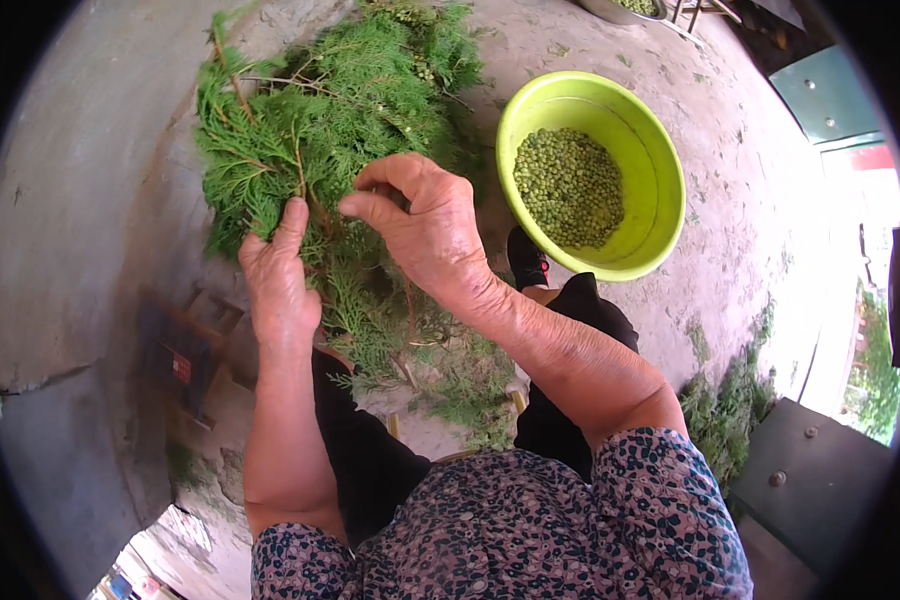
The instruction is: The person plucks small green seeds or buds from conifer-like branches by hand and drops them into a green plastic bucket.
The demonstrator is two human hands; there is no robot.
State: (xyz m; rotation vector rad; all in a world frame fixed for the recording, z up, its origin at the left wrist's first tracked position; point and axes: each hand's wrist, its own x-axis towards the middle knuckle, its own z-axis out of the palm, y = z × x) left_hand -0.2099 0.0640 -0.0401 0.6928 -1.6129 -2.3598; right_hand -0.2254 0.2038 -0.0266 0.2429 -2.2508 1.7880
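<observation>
My left hand (282, 285) is closed around the stem of a green evergreen branch (255, 150), its thumb pressed along the stem. The branch has flat, feathery sprays and hangs out beyond my fingers. To its right my right hand (420, 215) is raised with curled fingers, thumb and forefinger drawn together; anything between them is hidden. Below and beyond both hands lies a heap of similar cut branches (390, 95). Right of the heap stands a lime-green plastic tub (642, 175) with many small round green cones or berries (570, 188) in its bottom.
My shod foot (527, 260) is close against the tub. Loose sprigs (470, 390) lie between my knees, and more greenery (730, 410) is on the floor at the right. A metal bowl (610, 12) of green pieces sits at the far edge. A grey wall (80, 200) rises at the left.
</observation>
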